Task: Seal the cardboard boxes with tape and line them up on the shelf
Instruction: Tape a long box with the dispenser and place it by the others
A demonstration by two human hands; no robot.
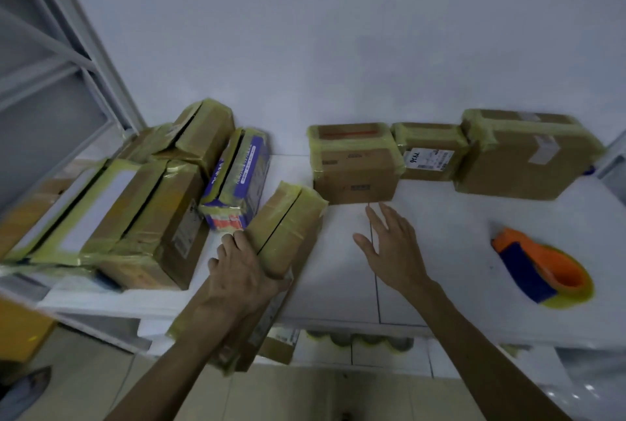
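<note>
White shelf: left hand grips long box, long axis seemingly wallward; right hand splayed.

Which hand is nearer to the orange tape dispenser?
Right. The right hand is open, to the left of the tape dispenser and apart from it; the left hand is farther left, holding a taped box.

Brown cardboard boxes all wrapped in yellowish tape, sitting on a white shelf. One purple-and-white printed box too. Tape dispenser is orange and blue with a yellow roll.
</note>
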